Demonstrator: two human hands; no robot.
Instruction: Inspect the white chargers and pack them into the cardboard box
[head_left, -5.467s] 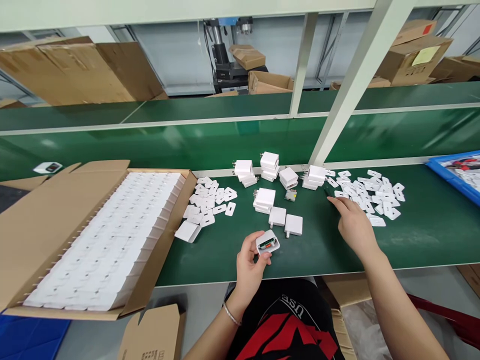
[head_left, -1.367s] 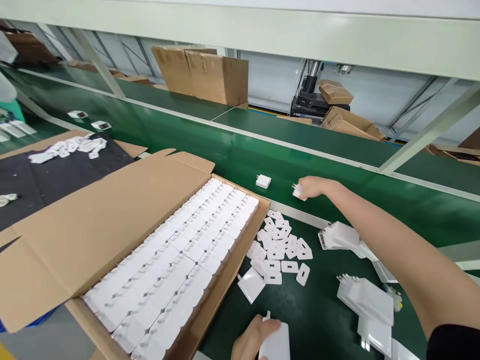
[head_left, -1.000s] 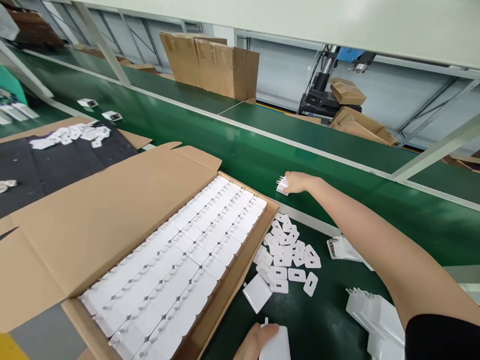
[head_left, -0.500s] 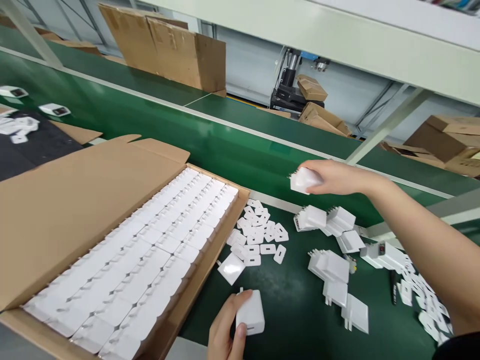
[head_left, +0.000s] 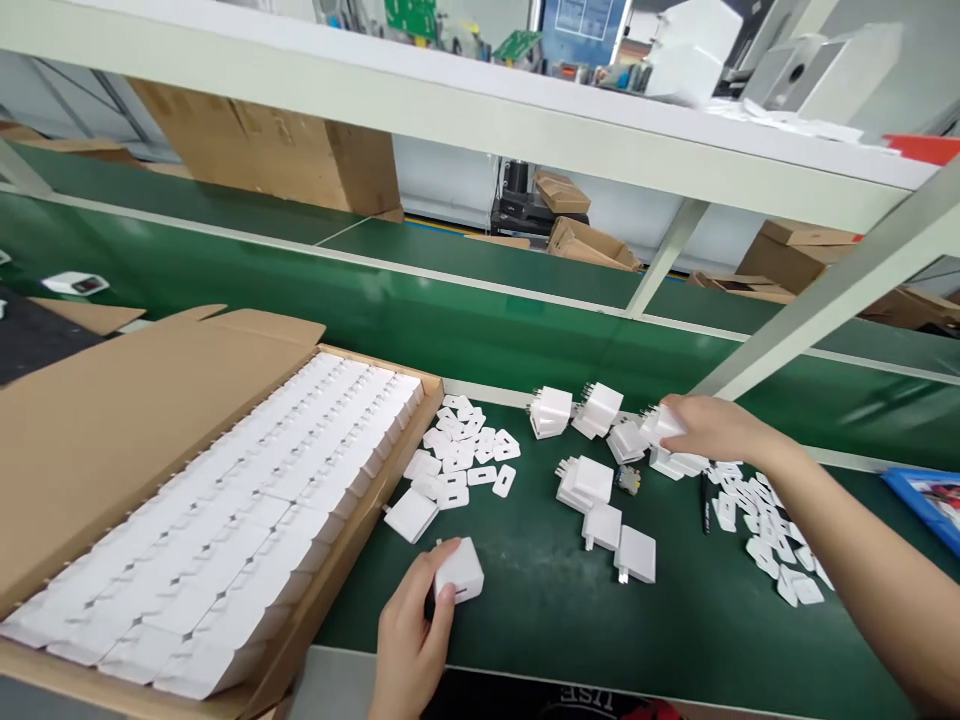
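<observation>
Green workbench (head_left: 675, 620) beside conveyor belt (head_left: 300, 300), under pale shelf frame (head_left: 465, 115).

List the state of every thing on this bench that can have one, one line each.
Brown cardboard box: flaps open, packed with rows of white chargers.
White square charger in left hand: gripped, resting on the green mat.
White charger under right hand: grasped at the back stacks.
Small white flat covers: loose in a pile.
Left hand: closed on charger.
Right hand: closed on charger.
</observation>
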